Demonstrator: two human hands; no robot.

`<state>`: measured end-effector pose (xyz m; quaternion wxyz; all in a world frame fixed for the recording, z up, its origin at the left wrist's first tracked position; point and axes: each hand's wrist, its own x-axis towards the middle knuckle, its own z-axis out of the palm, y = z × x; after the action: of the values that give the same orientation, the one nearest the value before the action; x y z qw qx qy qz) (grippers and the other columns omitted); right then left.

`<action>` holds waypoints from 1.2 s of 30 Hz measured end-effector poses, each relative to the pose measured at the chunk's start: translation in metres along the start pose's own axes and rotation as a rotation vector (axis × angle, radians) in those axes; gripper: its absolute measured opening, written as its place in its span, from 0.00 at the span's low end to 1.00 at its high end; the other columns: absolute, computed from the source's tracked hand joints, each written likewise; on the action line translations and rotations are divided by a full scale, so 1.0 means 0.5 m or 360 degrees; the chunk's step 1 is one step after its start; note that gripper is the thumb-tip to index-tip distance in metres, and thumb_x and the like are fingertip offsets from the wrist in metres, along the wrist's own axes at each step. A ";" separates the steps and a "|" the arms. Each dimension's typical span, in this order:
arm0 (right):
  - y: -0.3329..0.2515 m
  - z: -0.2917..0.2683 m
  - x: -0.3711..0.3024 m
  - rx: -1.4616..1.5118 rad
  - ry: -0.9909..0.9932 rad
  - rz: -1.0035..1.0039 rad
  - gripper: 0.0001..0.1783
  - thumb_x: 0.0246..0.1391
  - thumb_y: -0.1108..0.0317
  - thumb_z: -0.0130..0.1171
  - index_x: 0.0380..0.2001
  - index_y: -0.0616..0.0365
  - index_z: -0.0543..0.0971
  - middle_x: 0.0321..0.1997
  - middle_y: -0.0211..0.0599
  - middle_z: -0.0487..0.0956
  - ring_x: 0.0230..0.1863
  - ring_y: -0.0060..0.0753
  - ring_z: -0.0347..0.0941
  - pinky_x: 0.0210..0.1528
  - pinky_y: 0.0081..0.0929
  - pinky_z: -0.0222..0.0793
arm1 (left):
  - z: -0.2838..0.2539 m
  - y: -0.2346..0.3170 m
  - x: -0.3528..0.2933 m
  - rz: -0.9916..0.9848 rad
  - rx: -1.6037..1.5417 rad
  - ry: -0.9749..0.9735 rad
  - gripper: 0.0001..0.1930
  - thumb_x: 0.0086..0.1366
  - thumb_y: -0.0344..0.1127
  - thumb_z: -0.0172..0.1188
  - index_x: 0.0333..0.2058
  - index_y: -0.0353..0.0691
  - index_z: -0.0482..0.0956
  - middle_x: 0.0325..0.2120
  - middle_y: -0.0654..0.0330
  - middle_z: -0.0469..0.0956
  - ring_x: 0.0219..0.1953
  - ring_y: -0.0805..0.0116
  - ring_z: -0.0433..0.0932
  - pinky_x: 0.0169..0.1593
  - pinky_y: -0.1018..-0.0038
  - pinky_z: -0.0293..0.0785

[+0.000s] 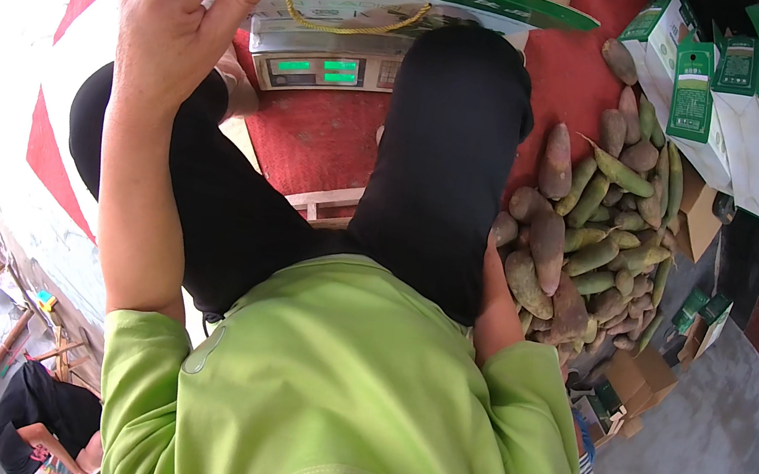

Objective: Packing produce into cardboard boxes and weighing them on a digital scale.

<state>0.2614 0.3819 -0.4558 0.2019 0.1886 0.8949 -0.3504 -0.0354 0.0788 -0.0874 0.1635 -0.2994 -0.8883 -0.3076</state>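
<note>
My left hand (180, 14) is raised at the upper left, its fingers loosely bent and a gap between thumb and forefinger. Nothing shows in its grasp. Its fingertips are close to the end of a green and white carton (359, 8) with a yellow rope handle (355, 31); whether they touch it I cannot tell. The carton is on or just behind a digital scale (312, 71) with lit green displays. Down beside my right thigh runs my right forearm (493, 303), and the hand at its end is hidden behind the leg.
To the right lies a heap of long green and brownish-purple root vegetables (592, 239) on a red cloth (571, 73). Several green and white cartons (718, 104) stand beyond it. Open brown cardboard boxes (644, 380) are behind the heap. Other people (48, 417) are at the lower edges.
</note>
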 end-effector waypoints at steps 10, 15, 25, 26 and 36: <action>-0.116 -0.177 -0.077 0.0394 -0.0090 0.0423 0.21 0.46 0.58 0.63 0.41 0.61 0.79 0.35 0.47 0.82 0.40 0.40 0.80 0.42 0.32 0.73 | -0.010 -0.025 -0.016 -0.0069 0.0017 -0.0079 0.08 0.62 0.25 0.58 0.38 0.35 0.83 0.30 0.60 0.76 0.33 0.72 0.74 0.36 0.79 0.70; -0.104 -0.174 -0.091 0.0525 -0.0137 0.0532 0.23 0.43 0.61 0.64 0.41 0.65 0.78 0.37 0.49 0.82 0.41 0.40 0.80 0.44 0.30 0.73 | -0.002 -0.029 -0.011 -0.0052 0.0099 -0.0164 0.10 0.64 0.27 0.56 0.42 0.36 0.82 0.37 0.59 0.79 0.38 0.73 0.76 0.41 0.80 0.71; 0.105 -0.141 -0.130 0.0009 0.0215 0.0484 0.15 0.46 0.64 0.56 0.39 0.54 0.81 0.35 0.46 0.81 0.39 0.52 0.77 0.44 0.38 0.73 | 0.017 -0.019 0.000 0.0003 0.0033 -0.0140 0.09 0.64 0.29 0.57 0.41 0.37 0.83 0.34 0.60 0.79 0.36 0.72 0.76 0.39 0.79 0.72; 0.084 -0.157 -0.129 0.0020 0.0204 0.0479 0.15 0.46 0.64 0.56 0.39 0.54 0.81 0.35 0.46 0.81 0.39 0.52 0.77 0.44 0.38 0.73 | 0.013 -0.024 -0.004 -0.0017 0.0060 -0.0161 0.09 0.64 0.28 0.57 0.41 0.37 0.82 0.34 0.59 0.79 0.36 0.72 0.76 0.39 0.79 0.72; 0.071 -0.370 -0.160 -0.0882 0.0770 0.1009 0.41 0.35 0.57 0.72 0.56 0.43 0.67 0.57 0.34 0.69 0.59 0.44 0.63 0.53 0.48 0.65 | 0.024 0.011 0.011 -0.0017 0.0089 -0.0061 0.09 0.55 0.23 0.61 0.37 0.34 0.82 0.27 0.58 0.75 0.32 0.68 0.74 0.38 0.76 0.70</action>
<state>0.3038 0.5209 -0.3113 0.1273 0.4671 0.8743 0.0337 -0.0375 0.0926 -0.0913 0.1531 -0.2957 -0.9011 -0.2778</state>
